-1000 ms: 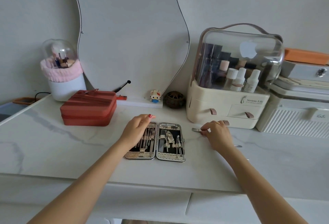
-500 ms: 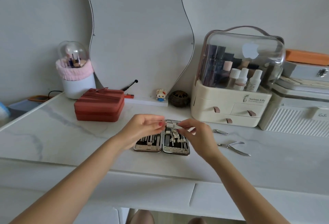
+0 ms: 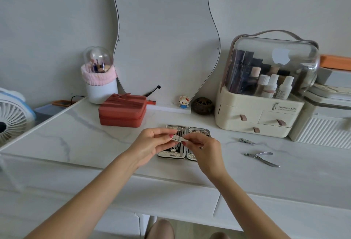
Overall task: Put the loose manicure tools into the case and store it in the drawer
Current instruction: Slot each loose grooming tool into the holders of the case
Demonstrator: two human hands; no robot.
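Note:
An open silver manicure case (image 3: 171, 155) lies flat on the white marble tabletop (image 3: 95, 144), with several metal tools strapped inside. Just above the case, my left hand (image 3: 152, 144) and my right hand (image 3: 204, 148) together pinch a small metal nail clipper (image 3: 179, 139), one at each end. To the right on the tabletop lie a second small nail clipper (image 3: 247, 141) and a cuticle nipper (image 3: 263, 158). The table's drawer fronts (image 3: 190, 200) run below the front edge and look closed.
A red zipped box (image 3: 122, 110) stands behind and to the left of the case. At the back right stands a cream cosmetics organiser (image 3: 266, 94) with small drawers. A wavy mirror (image 3: 167, 35) leans on the wall; a brush holder (image 3: 99, 79) and a fan (image 3: 11, 117) are at left.
My right hand picked a clipper off the table at right and carried it over the case. My left hand rose from the case and took hold of its other end.

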